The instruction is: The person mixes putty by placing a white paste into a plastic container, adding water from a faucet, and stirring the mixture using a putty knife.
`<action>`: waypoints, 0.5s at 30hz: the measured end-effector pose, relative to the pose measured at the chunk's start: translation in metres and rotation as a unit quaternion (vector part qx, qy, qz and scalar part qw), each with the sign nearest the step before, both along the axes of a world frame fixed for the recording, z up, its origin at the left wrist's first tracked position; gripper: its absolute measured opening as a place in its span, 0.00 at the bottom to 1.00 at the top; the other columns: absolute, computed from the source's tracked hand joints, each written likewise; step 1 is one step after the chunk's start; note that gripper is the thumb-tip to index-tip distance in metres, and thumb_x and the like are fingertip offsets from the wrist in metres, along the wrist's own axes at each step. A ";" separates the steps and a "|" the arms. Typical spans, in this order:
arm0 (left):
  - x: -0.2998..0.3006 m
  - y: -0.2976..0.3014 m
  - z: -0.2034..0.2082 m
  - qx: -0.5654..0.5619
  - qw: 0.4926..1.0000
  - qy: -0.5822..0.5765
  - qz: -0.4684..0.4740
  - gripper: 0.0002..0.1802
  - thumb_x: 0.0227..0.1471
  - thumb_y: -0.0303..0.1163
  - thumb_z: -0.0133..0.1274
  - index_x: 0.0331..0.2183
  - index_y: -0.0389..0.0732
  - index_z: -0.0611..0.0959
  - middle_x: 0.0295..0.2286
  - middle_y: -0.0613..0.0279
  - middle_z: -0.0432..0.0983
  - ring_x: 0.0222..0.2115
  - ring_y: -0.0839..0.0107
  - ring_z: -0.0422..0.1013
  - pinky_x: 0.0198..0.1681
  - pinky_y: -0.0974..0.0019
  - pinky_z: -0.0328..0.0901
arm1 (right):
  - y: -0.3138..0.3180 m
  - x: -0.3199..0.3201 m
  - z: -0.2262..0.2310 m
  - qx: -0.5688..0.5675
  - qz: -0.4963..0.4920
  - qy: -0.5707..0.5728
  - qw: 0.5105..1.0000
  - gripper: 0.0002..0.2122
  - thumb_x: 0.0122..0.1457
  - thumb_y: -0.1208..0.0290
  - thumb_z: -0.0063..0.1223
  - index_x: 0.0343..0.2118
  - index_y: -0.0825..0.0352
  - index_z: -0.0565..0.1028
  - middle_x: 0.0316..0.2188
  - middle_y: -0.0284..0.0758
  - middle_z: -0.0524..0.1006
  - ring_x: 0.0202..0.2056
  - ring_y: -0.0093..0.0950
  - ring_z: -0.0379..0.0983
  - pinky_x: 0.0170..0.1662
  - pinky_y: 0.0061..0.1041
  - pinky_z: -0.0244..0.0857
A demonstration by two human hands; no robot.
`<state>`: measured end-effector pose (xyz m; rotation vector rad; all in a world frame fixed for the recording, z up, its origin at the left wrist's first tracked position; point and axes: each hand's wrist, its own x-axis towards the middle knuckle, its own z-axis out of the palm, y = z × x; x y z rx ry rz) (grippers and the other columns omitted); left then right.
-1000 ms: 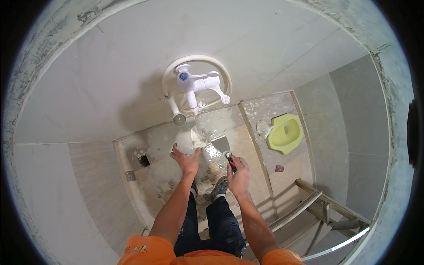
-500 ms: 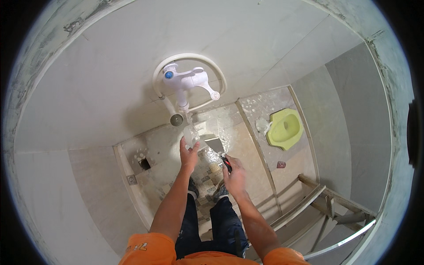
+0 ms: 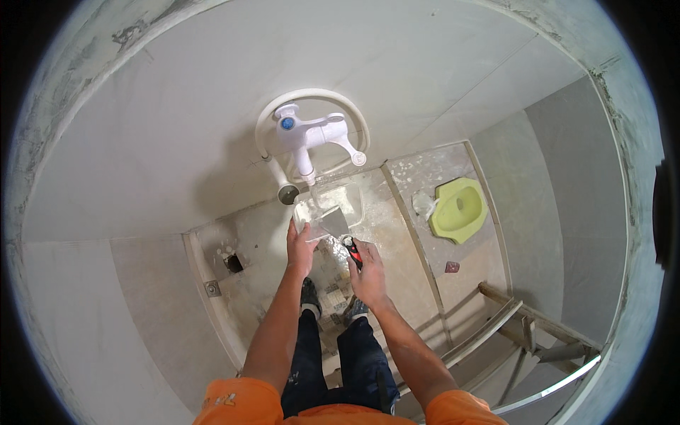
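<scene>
Where pale print [image 3: 225, 400] crosses the orange left sleeve [image 3: 251, 411], at 7 o'clock from the middle of the view, the characters are bent by the cloth and too small to make out. On the white tap [image 3: 319, 134], at 12 o'clock, a round blue badge [image 3: 287, 123] marks the left end and a pale disc [image 3: 359, 159] tips the lever at the right; detail on these 2 is too fine to tell. Below the spout is a pale translucent tub [image 3: 304, 211], and the left hand [image 3: 301, 249] grasps its edge at 7 o'clock, thumb and fingers pinching the wall. Its forearm slants up toward 1 o'clock. From the tub's 5 o'clock side, the right hand [image 3: 370, 273], back uppermost, has its fingers wrapped round the red-and-black handle [image 3: 354, 255] of a scraper [image 3: 335, 222], with that forearm leaning toward 11 o'clock. The wide blade overlaps the tub; whether they touch, I cannot tell. A yellow-green squat pan [image 3: 459, 209] sits at 3 o'clock, well apart from the 2 hands.
</scene>
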<state>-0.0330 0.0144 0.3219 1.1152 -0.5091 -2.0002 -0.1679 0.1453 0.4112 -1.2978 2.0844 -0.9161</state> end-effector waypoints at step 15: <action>0.015 -0.004 -0.003 -0.016 0.997 -0.048 -0.065 0.38 0.66 0.58 0.40 0.67 0.47 0.56 0.62 0.53 0.58 0.60 0.54 0.61 0.59 0.45 0.61 | -0.032 0.039 0.028 0.109 0.073 0.091 0.987 0.24 0.57 0.73 0.55 0.58 0.63 0.72 0.34 0.51 0.75 0.33 0.49 0.75 0.38 0.45 0.71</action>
